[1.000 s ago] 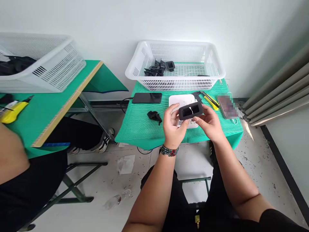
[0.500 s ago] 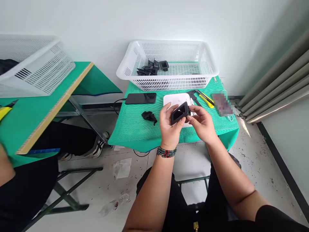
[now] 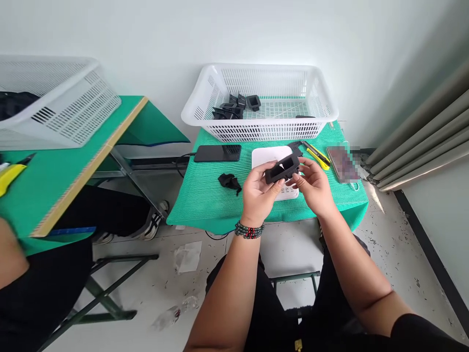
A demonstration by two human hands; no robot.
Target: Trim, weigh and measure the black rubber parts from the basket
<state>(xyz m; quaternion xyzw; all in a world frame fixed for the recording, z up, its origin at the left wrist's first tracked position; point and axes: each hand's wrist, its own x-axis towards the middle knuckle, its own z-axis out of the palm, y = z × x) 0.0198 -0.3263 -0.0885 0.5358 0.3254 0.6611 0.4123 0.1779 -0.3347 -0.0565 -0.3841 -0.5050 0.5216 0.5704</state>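
Left hand (image 3: 258,195): fingers are gripping the black hollow part (image 3: 287,172)
Right hand (image 3: 315,189): fingers are pinching its end
White scale (image 3: 269,154): lying beneath

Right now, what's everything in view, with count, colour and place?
Tables: two, green-covered, ahead and left
Baskets: two, white, one per table
Loose items: several, black, inside both baskets
Hollow part: one, black, centre, held
Flat unit: one, white, behind hollow part
Crumpled piece: one, black, left of unit
Phone: one, black, front table
Blurred object: one, colour unclear, front table
Cutter: one, yellow-black, right of unit
Flat tool: one, black, beside cutter
Bladed tool: one, yellow-black, left table
Curtain: one, grey, right
Litter: many pieces, mixed colours, floor
Co-worker: one, black-clothed, left edge
Left hand, right hand: one each, bare, fingers on hollow part
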